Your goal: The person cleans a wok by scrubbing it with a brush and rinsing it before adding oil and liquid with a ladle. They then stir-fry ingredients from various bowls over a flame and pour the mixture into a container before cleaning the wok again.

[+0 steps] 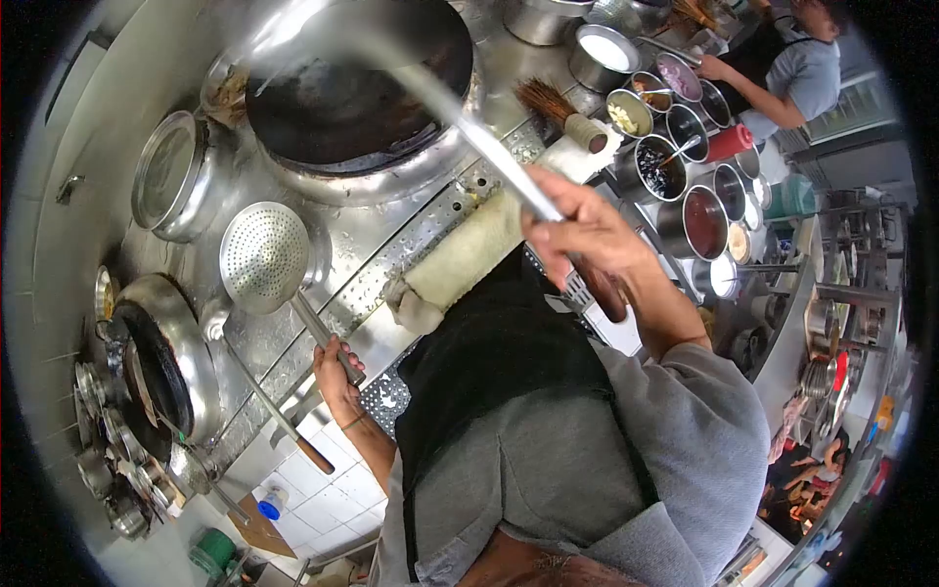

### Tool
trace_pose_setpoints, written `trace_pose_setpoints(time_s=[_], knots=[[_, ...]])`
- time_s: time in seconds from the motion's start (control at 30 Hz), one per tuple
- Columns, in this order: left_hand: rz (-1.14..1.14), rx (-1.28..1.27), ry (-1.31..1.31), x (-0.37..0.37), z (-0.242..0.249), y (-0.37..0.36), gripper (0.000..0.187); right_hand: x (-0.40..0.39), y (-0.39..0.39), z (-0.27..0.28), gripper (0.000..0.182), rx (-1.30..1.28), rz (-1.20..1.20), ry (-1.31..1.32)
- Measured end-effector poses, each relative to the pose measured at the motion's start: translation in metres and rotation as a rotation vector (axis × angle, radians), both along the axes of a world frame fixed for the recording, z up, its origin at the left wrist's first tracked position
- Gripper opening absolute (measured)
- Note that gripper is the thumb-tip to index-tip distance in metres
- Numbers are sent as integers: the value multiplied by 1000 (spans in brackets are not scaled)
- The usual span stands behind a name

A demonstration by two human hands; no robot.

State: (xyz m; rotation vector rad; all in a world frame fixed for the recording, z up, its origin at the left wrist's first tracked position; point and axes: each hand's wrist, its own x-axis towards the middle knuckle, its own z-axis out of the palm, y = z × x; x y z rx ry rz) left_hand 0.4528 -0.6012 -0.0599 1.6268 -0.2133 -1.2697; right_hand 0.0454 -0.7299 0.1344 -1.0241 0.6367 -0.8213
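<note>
Two hands grip tools: right hand [577, 230] holds a long steel ladle [460, 117], left hand [337, 377] a round perforated steel skimmer [264, 256]

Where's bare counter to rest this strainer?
Bare steel lies between the perforated strainer and the big wok, and along the rolled cloth. It is crowded by the sauce bowls and around the small wok.
</note>
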Motion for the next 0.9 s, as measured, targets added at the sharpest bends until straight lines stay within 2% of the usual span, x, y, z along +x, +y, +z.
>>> trace_pose_setpoints(time_s=[0.03,0.13,0.2,0.3,0.37,0.53,0.63,0.7,0.73,0.77,0.8,0.87,0.9], knots=[[0,-9,-1,-2,0,-2,17,-6,-3,-3,72,-41,-111,35],[41,55,-37,-9,11,-7,21,-27,-4,-24,68,-94,-378,498],[59,21,-17,-8,11,-10,25,-19,-3,-31,65,-79,-562,601],[1,13,-7,-14,11,-23,25,-30,-7,-62,64,-67,-606,582],[31,8,27,-21,12,-33,25,-32,-10,-64,64,-225,-581,628],[54,-129,130,-24,-9,-59,23,-5,-32,-48,68,-252,-455,346],[95,-121,180,-18,-16,-51,33,28,-45,-48,64,-253,-242,238],[78,-77,-402,-10,-25,-25,38,58,-39,-47,63,-212,-148,235],[58,-40,-691,-5,-28,-11,41,64,-42,-54,65,-196,-14,206],[159,79,-797,5,-4,9,45,80,-37,-47,67,-165,54,210],[346,-57,-1105,21,-18,36,46,100,-30,-36,68,-134,115,215],[468,241,-1321,46,10,98,48,129,-30,-26,70,-63,238,183],[447,497,-1381,49,25,119,48,146,-30,-24,70,-52,291,202]])
